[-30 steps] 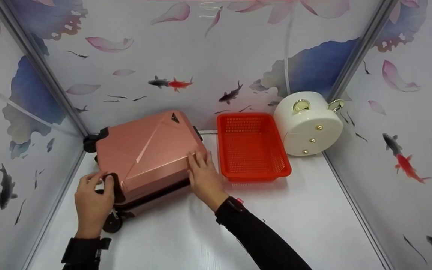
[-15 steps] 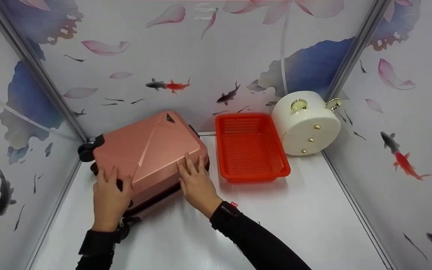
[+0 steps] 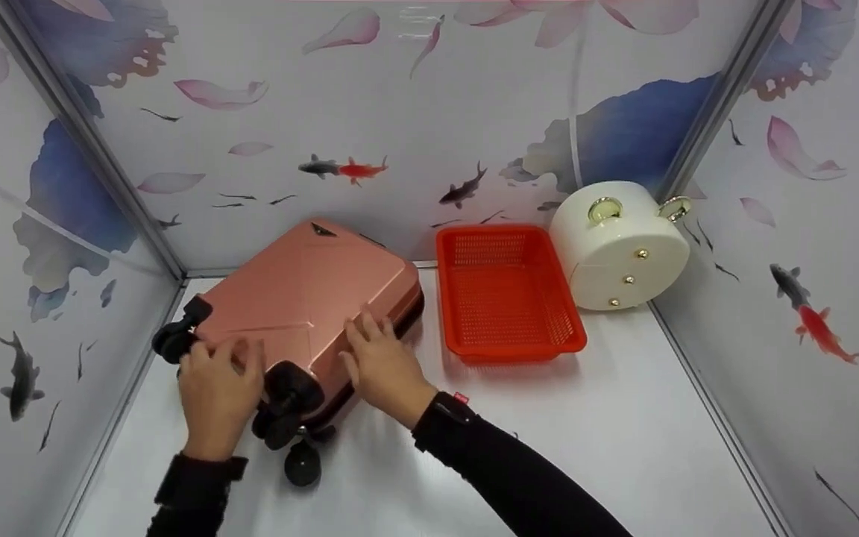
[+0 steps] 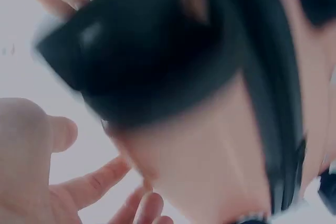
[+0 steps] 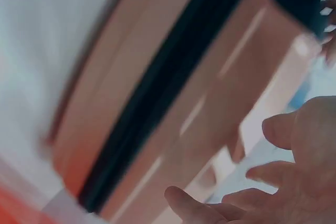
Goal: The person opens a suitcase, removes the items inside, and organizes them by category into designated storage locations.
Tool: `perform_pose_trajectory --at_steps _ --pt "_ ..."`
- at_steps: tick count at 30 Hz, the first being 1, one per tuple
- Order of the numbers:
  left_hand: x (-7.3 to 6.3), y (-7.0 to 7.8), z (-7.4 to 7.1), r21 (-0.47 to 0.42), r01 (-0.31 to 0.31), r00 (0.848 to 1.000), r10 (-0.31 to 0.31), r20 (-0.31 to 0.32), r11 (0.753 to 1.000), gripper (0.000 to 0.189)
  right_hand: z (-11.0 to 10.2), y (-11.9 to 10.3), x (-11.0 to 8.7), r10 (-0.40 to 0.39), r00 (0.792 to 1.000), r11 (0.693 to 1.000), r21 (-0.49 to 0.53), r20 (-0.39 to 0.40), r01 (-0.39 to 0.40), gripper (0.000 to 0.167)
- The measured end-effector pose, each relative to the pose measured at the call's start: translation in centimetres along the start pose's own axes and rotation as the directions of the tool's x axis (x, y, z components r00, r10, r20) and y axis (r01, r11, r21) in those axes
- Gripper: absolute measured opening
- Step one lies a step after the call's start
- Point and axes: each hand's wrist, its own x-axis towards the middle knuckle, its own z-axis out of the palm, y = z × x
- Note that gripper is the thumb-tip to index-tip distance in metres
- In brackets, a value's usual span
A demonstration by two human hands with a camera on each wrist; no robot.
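A pink hard-shell suitcase [image 3: 310,276] lies flat and askew, its wheeled end towards the near left. Black wheels [image 3: 303,464] stick out from that end, around the black corner guard [image 3: 295,384]. My left hand [image 3: 219,395] is at the wheeled end, between the wheels, fingertips at the shell's edge and bent but not wrapped round it. On the near long side, my right hand [image 3: 388,373] rests its spread fingers over the edge of the shell. In the left wrist view the corner guard [image 4: 152,51] is blurred and large.
A red plastic basket [image 3: 508,354] stands to the right of the suitcase. Beyond it, a round white case [image 3: 620,246] with gold rings and studs leans in the back right corner. Printed walls [image 3: 400,112] enclose the white table [image 3: 549,447] at the back and both sides.
The suitcase has turned counterclockwise, its wheeled end swinging nearer and to the right. My left hand has shifted from the near corner to the wheeled end; my right hand has slid slightly left.
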Motion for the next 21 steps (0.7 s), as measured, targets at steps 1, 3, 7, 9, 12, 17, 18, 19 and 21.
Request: perform_pose_trajectory --at_steps 1,3,7,9,12,17,18,19,21 --pt "1.2 -0.7 -0.3 -0.002 0.004 1.0 -0.004 0.006 1.0 0.051 0.0 -1.0 -0.4 -0.014 1.0 1.0 0.004 0.017 0.014 0.061" --pt "3.5 -2.5 -0.5 0.008 0.006 0.999 -0.006 0.046 1.0 0.057 0.4 -2.7 -1.0 -0.038 0.998 0.999 0.011 0.047 0.038 0.063" --pt "5.5 -5.0 -0.1 -0.002 0.016 0.988 -0.015 0.155 1.0 0.063 1.5 -4.3 -1.6 -0.052 0.994 0.999 -0.005 0.096 0.053 0.07" --pt "5.4 -5.3 0.2 -0.009 0.029 0.982 -0.027 0.189 1.0 0.064 1.8 -4.3 -1.6 -0.052 0.995 0.998 -0.029 0.085 0.055 0.072" --pt "4.9 -4.9 0.5 -0.01 0.045 0.981 -0.043 0.187 0.999 0.065 1.9 -3.9 -1.4 -0.039 0.997 0.999 -0.035 0.073 0.041 0.073" --pt "3.3 -3.6 1.4 0.033 0.06 0.99 -0.063 0.128 0.998 0.067 2.0 -2.7 -1.1 -0.02 0.997 1.0 0.013 0.068 0.019 0.078" --pt "2.7 -3.2 1.5 0.047 0.063 0.992 -0.067 0.108 0.997 0.067 2.1 -2.4 -1.0 -0.017 0.998 1.0 0.016 0.068 0.016 0.079" --pt "2.2 -2.9 1.7 0.061 0.064 0.994 -0.07 0.085 0.996 0.067 2.1 -2.1 -1.0 -0.014 0.998 1.0 0.018 0.066 0.013 0.08" --pt "1.0 -1.9 2.1 0.092 0.055 0.998 -0.058 0.025 0.994 0.065 2.0 -1.5 -0.8 -0.013 0.998 1.0 0.016 0.055 0.012 0.081"
